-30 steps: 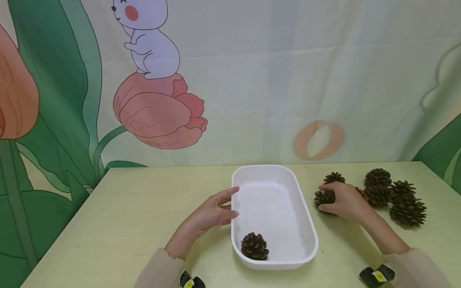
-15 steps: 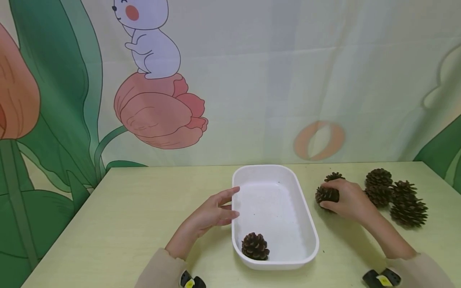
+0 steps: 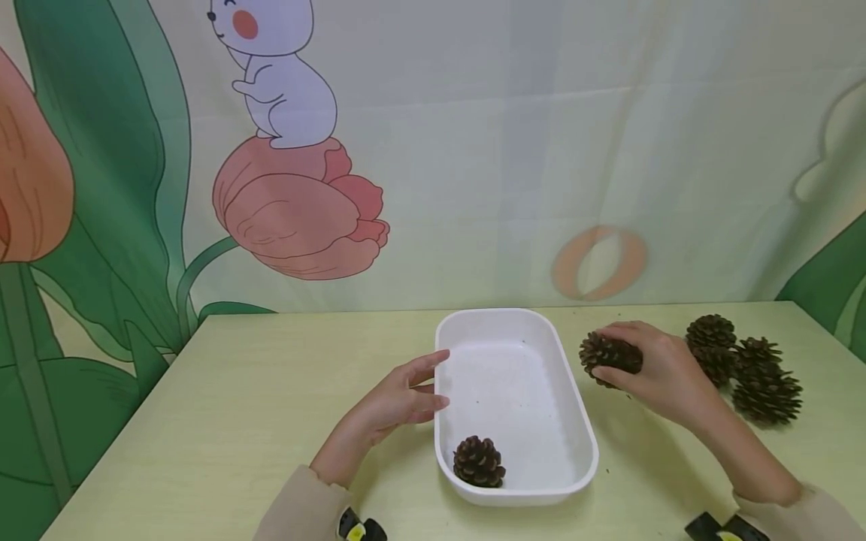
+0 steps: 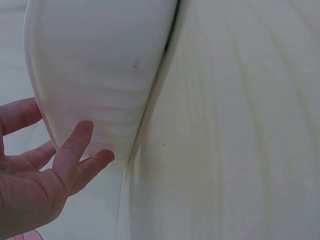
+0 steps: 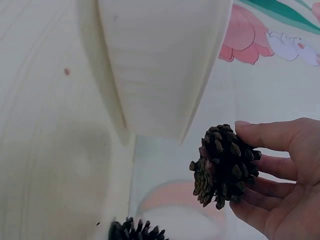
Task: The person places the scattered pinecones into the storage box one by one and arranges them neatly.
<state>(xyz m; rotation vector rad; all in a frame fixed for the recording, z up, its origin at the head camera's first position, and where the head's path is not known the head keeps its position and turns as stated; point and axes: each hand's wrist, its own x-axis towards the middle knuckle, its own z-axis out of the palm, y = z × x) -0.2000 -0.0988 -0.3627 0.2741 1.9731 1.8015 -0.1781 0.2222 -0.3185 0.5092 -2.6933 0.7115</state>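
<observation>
Slightly closer to the white tray (image 3: 510, 406) than half a second earlier, the right hand (image 3: 666, 372) had moved with a held pinecone (image 3: 602, 353), while the tray and the left hand (image 3: 406, 391) stayed where they were. That pinecone was just beside the tray's right rim, toward its far end, and apart from it. Thumb and fingertips pinched it from opposite sides; whether it was fully clear of the table (image 3: 298, 398) could not be told.

On the tray's left side, the left hand had its fingers spread, the tips touching the rim and outer wall. A second pinecone (image 3: 478, 462) sat inside the tray, in the near left corner. Well to the right of the tray, past the right hand and partly hidden by it, lay a cluster of dark pinecones (image 3: 764, 391), several of them touching. The right wrist view also caught another cone (image 5: 132, 231) apart from the tray, cut off by the lower edge.

Beyond the tray's far end hung a pale backdrop (image 3: 433, 188), with a white animal (image 3: 291, 98) on a pink flower (image 3: 298, 210) pictured to the tray's left.
</observation>
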